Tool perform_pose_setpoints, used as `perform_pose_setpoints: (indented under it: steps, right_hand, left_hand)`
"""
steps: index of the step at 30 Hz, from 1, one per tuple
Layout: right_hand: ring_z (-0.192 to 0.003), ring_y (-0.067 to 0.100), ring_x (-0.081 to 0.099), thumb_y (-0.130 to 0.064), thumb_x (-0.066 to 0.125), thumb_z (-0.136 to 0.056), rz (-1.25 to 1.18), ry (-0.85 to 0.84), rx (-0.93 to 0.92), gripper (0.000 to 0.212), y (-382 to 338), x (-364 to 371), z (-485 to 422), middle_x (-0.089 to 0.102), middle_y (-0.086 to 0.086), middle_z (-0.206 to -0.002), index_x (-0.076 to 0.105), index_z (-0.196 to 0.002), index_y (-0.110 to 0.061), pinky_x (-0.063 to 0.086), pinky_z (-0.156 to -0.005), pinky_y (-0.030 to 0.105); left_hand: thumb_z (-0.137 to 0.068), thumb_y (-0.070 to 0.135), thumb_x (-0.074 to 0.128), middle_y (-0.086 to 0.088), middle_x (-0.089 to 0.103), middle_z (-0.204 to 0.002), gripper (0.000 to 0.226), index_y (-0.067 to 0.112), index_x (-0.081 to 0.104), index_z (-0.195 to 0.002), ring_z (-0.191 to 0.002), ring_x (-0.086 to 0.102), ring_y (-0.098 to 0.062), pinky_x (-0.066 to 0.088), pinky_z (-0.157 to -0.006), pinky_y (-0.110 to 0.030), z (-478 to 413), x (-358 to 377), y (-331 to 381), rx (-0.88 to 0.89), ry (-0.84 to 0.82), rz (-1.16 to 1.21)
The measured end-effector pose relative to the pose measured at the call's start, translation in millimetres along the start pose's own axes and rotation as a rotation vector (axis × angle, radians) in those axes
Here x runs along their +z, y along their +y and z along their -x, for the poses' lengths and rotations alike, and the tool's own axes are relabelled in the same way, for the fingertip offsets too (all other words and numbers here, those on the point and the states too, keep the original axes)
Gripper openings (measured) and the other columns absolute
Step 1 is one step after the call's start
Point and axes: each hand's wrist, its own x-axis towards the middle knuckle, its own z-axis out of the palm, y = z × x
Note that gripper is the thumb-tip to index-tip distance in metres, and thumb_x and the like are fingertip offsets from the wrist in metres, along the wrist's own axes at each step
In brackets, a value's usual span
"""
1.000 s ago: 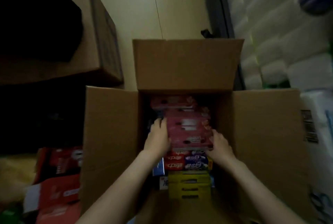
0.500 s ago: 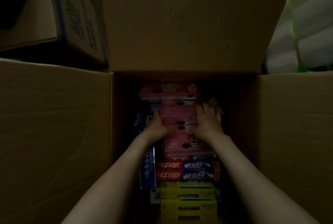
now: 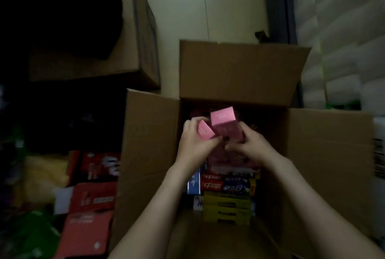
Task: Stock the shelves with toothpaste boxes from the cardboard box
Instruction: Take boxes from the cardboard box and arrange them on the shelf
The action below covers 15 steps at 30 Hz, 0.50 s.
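Nearest in the open cardboard box (image 3: pixel 150 144) lie flat yellow boxes (image 3: pixel 227 208), stacked with their long axes running left to right. Just beyond them are red-and-blue boxes (image 3: pixel 227 186) laid the same way, with a blue box (image 3: pixel 193 183) standing on edge at their left. Above these, over the middle of the carton, both hands hold pink toothpaste boxes on end, long axes running up toward the camera and square end faces uppermost. The left hand (image 3: pixel 193 144) has thumb and fingers curled round the lower pink box (image 3: pixel 205 132), whose end tips a little to the left. The right hand (image 3: pixel 252 146) wraps the lower part of the taller pink box (image 3: pixel 224 121). The two boxes touch side by side; both are plain pink with faint pale print, too blurred to read. More pink packs show dimly beneath the hands. The carton's four flaps stand open, the far one upright. To the left, red cartons (image 3: pixel 91 200) lie in the dark near a second cardboard box (image 3: pixel 143 36) set higher. Behind is a pale wall (image 3: pixel 229 9), and to the right are stacked white packs (image 3: pixel 343 50). The room is dim.
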Motion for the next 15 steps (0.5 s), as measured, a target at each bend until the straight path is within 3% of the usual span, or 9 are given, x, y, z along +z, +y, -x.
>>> perform_pose_setpoints:
  steps: [5, 10, 12, 14, 15]
  right_hand:
    - [-0.094, 0.014, 0.067, -0.044, 0.081, -0.064, -0.119, -0.107, -0.127, 0.045, -145, -27, 119, 0.069, -0.006, -0.1, 0.057, -0.101, -0.042, 0.053, -0.087, 0.047]
    - [-0.099, 0.026, 0.068, -0.016, 0.079, -0.076, -0.111, -0.385, -0.247, 0.059, -312, -42, 240, 0.067, 0.009, -0.114, 0.051, -0.127, -0.02, 0.055, -0.087, 0.046]
    - [-0.099, 0.031, 0.067, -0.014, 0.076, -0.076, -0.104, -0.482, -0.309, 0.056, -367, -30, 279, 0.067, 0.013, -0.114, 0.052, -0.126, -0.015, 0.054, -0.087, 0.045]
    - [-0.087, 0.026, 0.069, -0.015, 0.071, -0.075, -0.11, -0.567, -0.366, 0.046, -416, -11, 315, 0.071, 0.012, -0.104, 0.056, -0.118, -0.009, 0.057, -0.077, 0.037]
    - [-0.081, 0.023, 0.07, -0.018, 0.072, -0.073, -0.111, -0.612, -0.38, 0.045, -439, 1, 331, 0.071, 0.011, -0.1, 0.057, -0.114, -0.008, 0.057, -0.073, 0.035]
  left_hand:
    - [-0.07, 0.024, 0.082, 0.006, 0.054, -0.109, 0.05, 0.031, 0.05, -0.108, -0.096, 0.056, -0.002, 0.049, -0.077, -0.016, 92, -113, 117, 0.068, 0.093, 0.186]
    - [-0.074, 0.004, 0.075, -0.008, 0.052, -0.107, 0.058, 0.015, 0.034, -0.113, -0.086, 0.06, -0.016, 0.053, -0.068, -0.027, 203, -232, 217, 0.088, 0.275, 0.761]
    - [-0.068, 0.009, 0.074, -0.015, 0.053, -0.106, 0.063, 0.001, 0.037, -0.118, -0.085, 0.06, -0.022, 0.053, -0.067, -0.03, 239, -275, 244, 0.103, 0.363, 0.974]
    - [-0.06, 0.022, 0.071, -0.028, 0.055, -0.109, 0.077, -0.012, 0.044, -0.123, -0.091, 0.059, -0.032, 0.052, -0.076, -0.038, 274, -316, 266, 0.154, 0.435, 1.14]
    - [-0.062, 0.025, 0.069, -0.031, 0.057, -0.109, 0.072, -0.013, 0.05, -0.12, -0.09, 0.06, -0.034, 0.052, -0.079, -0.041, 291, -335, 275, 0.19, 0.469, 1.188]
